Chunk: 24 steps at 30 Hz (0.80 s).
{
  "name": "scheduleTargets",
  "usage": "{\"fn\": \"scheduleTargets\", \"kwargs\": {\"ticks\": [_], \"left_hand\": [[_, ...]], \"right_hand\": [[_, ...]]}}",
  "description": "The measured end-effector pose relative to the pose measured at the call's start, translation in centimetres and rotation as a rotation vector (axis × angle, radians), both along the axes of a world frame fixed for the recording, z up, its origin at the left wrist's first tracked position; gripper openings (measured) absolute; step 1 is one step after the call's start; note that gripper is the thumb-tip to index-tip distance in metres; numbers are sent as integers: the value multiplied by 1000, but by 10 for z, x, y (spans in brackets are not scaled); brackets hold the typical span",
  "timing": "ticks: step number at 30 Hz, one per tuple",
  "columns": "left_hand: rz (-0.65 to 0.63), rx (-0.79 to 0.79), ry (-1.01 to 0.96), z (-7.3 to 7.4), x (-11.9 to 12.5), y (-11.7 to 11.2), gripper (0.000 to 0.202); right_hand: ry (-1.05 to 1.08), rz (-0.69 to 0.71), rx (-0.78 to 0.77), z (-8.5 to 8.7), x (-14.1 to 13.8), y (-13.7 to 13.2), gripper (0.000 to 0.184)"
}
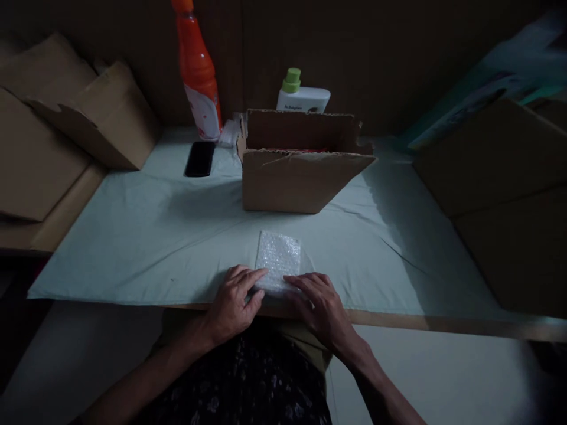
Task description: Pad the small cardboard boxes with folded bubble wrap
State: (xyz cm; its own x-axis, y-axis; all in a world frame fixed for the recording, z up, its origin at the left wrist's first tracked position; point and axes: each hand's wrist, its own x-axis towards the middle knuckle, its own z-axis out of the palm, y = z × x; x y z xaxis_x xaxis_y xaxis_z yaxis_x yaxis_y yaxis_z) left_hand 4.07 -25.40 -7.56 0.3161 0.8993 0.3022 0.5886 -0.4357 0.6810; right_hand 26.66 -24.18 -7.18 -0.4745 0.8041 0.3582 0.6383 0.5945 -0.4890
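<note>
A small flat square of clear bubble wrap lies at the near edge of the cloth-covered table, straight in front of me. Whether something is inside it, I cannot tell. My left hand grips its near left corner, index finger on top and thumb against the front edge. On the other side, my right hand holds the near right part, fingers resting over the top and thumb tucked low near the edge. Beyond the bubble wrap stands an open-topped cardboard box, with something red barely showing inside.
A black phone lies beside a tall orange bottle at the back left. A white bottle with a green cap stands behind the box. Larger cardboard boxes flank the table, left and right. Pale green cloth covers the tabletop.
</note>
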Motion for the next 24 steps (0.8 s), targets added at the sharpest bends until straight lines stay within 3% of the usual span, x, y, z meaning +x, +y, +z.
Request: {"fn": "scheduleTargets", "kwargs": {"ticks": [5, 10, 13, 15, 19, 21, 24], "left_hand": [[137, -42, 77, -3, 9, 27, 34], [213, -46, 166, -4, 13, 45, 31], [290, -154, -101, -2, 8, 35, 44], [315, -343, -352, 0, 5, 24, 52], [163, -686, -760, 4, 9, 10, 51], [136, -711, -853, 4, 14, 10, 42], [161, -686, -850, 8, 18, 13, 35]], "right_hand": [[-57, -195, 142, -4, -3, -6, 33], [-206, -85, 176, -10, -9, 4, 31], [-116, -141, 138, -14, -12, 20, 23], [15, -226, 52, -14, -14, 26, 21], [278, -296, -264, -11, -24, 17, 25], [354, -265, -421, -7, -27, 8, 28], [394, -217, -393, 2, -21, 2, 28]]}}
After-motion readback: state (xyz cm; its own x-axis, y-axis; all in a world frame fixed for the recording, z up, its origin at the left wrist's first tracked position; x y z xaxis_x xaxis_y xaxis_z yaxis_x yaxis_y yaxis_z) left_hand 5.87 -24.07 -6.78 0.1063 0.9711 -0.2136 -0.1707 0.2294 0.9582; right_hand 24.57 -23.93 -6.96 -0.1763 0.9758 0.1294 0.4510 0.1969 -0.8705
